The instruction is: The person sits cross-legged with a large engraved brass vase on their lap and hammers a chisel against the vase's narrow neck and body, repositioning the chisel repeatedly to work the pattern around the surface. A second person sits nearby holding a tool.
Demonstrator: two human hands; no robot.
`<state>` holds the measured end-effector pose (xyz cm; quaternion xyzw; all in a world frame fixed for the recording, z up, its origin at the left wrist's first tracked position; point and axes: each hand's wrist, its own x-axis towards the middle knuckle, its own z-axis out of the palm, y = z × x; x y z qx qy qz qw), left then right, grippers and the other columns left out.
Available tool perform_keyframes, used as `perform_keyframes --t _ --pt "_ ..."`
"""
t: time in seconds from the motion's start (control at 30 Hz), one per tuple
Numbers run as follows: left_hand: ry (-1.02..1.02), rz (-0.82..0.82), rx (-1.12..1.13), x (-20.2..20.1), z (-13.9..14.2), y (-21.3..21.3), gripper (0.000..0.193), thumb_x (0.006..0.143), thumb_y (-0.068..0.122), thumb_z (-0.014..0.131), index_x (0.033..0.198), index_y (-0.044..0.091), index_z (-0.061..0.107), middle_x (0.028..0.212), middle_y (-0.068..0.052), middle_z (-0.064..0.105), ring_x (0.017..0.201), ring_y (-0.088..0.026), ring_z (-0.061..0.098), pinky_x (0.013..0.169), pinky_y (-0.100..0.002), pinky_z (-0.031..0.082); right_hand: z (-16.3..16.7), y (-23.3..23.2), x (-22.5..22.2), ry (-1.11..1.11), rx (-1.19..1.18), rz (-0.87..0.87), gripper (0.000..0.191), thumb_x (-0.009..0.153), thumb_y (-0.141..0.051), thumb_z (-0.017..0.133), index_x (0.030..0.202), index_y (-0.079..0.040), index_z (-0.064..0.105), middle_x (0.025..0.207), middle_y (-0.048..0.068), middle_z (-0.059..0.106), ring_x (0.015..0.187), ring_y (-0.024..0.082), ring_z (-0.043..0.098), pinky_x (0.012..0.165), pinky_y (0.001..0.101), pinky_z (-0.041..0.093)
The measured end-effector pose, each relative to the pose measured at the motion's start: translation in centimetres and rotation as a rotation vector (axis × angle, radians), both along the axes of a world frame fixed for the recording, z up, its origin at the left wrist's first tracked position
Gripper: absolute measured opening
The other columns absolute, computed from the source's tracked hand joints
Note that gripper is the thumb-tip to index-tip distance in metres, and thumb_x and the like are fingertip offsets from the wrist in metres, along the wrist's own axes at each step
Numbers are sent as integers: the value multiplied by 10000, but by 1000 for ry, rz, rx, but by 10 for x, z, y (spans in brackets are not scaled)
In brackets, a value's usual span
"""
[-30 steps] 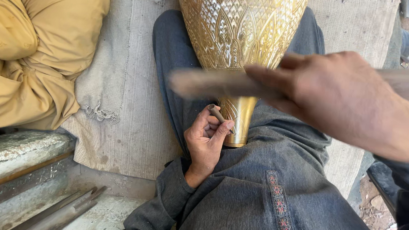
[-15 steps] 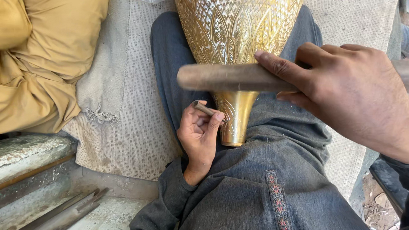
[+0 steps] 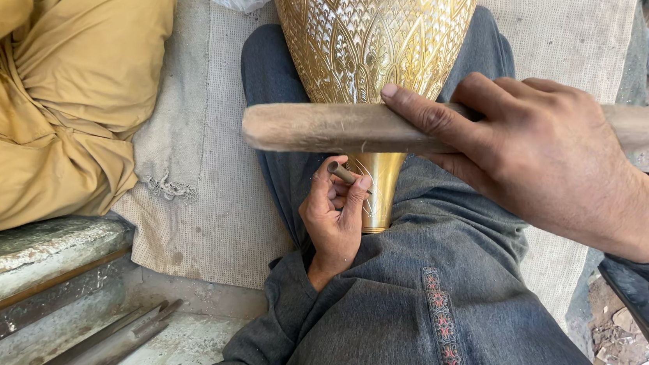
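One brass vase (image 3: 368,45), gold and densely chased with leaf-shaped panels, lies across the lap in grey cloth, its smooth narrow neck pointing to 6 o'clock. The left hand (image 3: 335,215), at 6 o'clock from the vase body, pinches one thin metal chisel (image 3: 347,177) against the neck, fingers curled tight. The right hand (image 3: 546,159), at 3 o'clock, grips one rough, rounded wooden mallet stick (image 3: 329,126) held crosswise above the chisel. A coarse woven mat (image 3: 199,179) lies at 9 o'clock.
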<state>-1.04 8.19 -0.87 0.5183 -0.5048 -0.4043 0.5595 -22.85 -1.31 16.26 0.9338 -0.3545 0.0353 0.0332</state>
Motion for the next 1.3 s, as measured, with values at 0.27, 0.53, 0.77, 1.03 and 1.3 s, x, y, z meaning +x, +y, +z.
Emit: perform_keyframes --t 0.27,0.53,0.77,1.03,1.3 --pt "48 29 -31 3 -2 1 426 1011 71 734 1358 -45 516 957 -92 710 836 -114 712 729 -236 623 19 2 16 145 133 42 588 940 -317 653 1506 -240 512 818 7 666 619 116 647 590 292 613" --pt "8 -35 55 8 5 -5 340 985 73 756 1286 -9 619 912 -66 744 818 -106 729 731 -247 628 25 2 14 242 38 -15 643 888 -436 595 1506 -276 515 803 -12 671 599 111 656 575 299 610" --pt "-100 -113 16 11 5 -14 275 961 93 771 1204 27 660 905 -56 743 800 -114 748 693 -249 648 8 9 -4 362 26 -40 637 885 -506 555 1487 -295 552 789 -31 686 566 99 650 535 276 612" --pt "-124 -119 65 13 12 -13 355 962 91 758 1292 7 658 898 -53 730 770 -116 735 666 -256 635 2 12 -4 169 114 -45 578 935 -460 618 1453 -204 620 744 -9 665 535 92 628 482 256 575" --pt "-191 -121 55 18 13 -14 230 945 102 825 1099 34 669 858 -44 738 769 -108 758 681 -255 652 1 19 -6 206 -45 -3 578 893 -486 600 1412 -232 631 801 9 688 621 121 662 566 279 598"
